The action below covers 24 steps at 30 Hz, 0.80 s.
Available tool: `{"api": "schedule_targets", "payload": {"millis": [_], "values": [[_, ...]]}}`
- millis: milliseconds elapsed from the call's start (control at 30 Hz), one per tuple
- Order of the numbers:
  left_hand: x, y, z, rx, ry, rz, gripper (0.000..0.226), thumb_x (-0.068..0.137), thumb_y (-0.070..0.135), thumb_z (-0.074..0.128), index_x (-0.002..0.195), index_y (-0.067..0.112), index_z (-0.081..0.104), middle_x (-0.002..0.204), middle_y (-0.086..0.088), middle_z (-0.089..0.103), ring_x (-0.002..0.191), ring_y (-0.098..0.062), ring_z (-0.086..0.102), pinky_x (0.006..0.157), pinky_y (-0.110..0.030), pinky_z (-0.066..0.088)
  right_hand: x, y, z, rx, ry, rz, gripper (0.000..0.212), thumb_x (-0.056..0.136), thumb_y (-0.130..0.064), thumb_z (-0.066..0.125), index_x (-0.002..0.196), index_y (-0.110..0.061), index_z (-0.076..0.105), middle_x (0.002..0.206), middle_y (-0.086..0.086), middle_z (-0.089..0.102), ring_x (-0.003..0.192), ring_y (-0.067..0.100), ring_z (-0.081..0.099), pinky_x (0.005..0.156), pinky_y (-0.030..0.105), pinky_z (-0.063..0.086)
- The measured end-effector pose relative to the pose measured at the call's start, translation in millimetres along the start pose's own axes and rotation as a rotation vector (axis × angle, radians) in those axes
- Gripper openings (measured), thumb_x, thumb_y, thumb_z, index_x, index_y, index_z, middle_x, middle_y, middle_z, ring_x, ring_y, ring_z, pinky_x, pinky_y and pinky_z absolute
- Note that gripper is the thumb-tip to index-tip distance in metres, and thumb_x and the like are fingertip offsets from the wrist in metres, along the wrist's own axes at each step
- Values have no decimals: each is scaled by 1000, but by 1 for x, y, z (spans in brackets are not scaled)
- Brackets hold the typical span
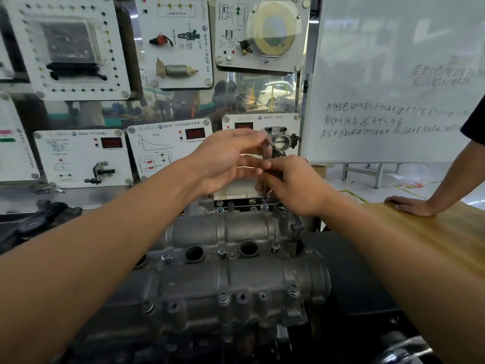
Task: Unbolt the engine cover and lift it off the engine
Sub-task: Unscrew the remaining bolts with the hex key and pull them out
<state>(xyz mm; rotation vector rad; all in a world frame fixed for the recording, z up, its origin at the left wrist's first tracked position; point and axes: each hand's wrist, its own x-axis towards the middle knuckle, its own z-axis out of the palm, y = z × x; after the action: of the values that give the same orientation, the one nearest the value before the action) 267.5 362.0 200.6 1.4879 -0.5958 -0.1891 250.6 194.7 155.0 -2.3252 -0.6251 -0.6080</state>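
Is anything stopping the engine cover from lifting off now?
Yes: the near bolt and middle bolt sit in the engine cover; the right hand holds the tool over the far bolt.

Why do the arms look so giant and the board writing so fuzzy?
Head view: the wide-angle lens stretches the forearms near the bottom edge; the whiteboard writing is soft and smeared; the left hand is blurred at its fingertips, by the thin tool that the right hand grips; the engine cover looks sharper.

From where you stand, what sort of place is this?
Probably an automotive training workshop: display boards with mounted car parts and red readouts, a handwritten whiteboard, and a bare metal engine cover being worked on.
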Motion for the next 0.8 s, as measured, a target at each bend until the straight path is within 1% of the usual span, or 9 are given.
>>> {"api": "schedule_targets", "payload": {"millis": [100, 200, 300, 400, 467, 533, 600, 700, 800], "values": [[7, 0, 6, 102, 61, 36, 10, 89, 20, 72, 82, 13, 72, 73, -2, 68, 57, -13, 62, 52, -24, 53, -2, 1, 4, 17, -29, -24, 16, 101, -4, 44, 103, -7, 60, 85, -1, 72, 74, 11, 71, 73, 37, 59], [16, 0, 14, 231, 208, 100, 19, 86, 22, 77, 75, 9, 67, 60, -4, 65, 44, -12, 54, 42, -22, 46, -2, 2, 6, 99, -29, -19, 20, 100, -4, 44, 118, -9, 51, 90, 5, 73, 76, 13, 73, 73, 37, 61], [24, 3, 24, 291, 293, 121, 12, 88, 13, 67, 79, 9, 61, 50, -3, 61, 38, -14, 51, 38, -22, 41, -4, 4, 8, 221, 87, 45, 3, 96, -11, 61, 99, -11, 60, 82, 7, 75, 70, 14, 74, 70, 41, 61], [29, 5, 27, 71, 337, 35, 12, 88, 1, 52, 80, 8, 58, 48, -2, 55, 37, -12, 49, 37, -21, 40, -6, 8, 13, 242, 199, 66, 13, 92, -15, 69, 84, -6, 68, 75, 8, 75, 63, 12, 73, 65, 41, 62], [28, 3, 24, -169, 267, -49, 15, 90, -1, 48, 84, 6, 59, 53, -4, 57, 42, -14, 57, 39, -21, 46, -6, 10, 13, 270, 192, 75, 15, 96, -13, 63, 85, -4, 69, 77, 8, 75, 65, 14, 74, 65, 41, 62], [24, -3, 20, -241, 144, -92, 16, 94, 2, 47, 87, 6, 61, 62, -6, 61, 50, -16, 64, 44, -23, 51, -4, 11, 10, 293, 141, 71, 17, 101, -12, 54, 92, -6, 67, 84, 9, 75, 72, 16, 74, 69, 38, 62], [21, -8, 13, -146, 63, -92, 16, 98, 14, 51, 91, 7, 64, 73, -6, 67, 52, -15, 63, 46, -23, 51, -2, 10, 7, 247, 65, 42, 19, 103, -10, 49, 97, -5, 66, 89, 7, 74, 77, 15, 75, 71, 33, 62], [20, -7, 4, 13, 10, -55, 35, 102, 37, 49, 100, 8, 68, 92, -7, 72, 53, -15, 58, 47, -24, 46, 1, 8, 5, 175, -4, -17, 15, 104, -7, 45, 106, -4, 59, 96, 7, 73, 81, 11, 74, 76, 31, 60], [16, -2, -2, 219, -108, 93, 30, 103, 21, 45, 105, 12, 73, 116, -11, 71, 66, -18, 65, 51, -25, 46, -2, 11, 4, 234, -17, -52, 10, 104, -7, 42, 113, -4, 46, 102, 11, 70, 85, 15, 74, 76, 30, 60]]}}
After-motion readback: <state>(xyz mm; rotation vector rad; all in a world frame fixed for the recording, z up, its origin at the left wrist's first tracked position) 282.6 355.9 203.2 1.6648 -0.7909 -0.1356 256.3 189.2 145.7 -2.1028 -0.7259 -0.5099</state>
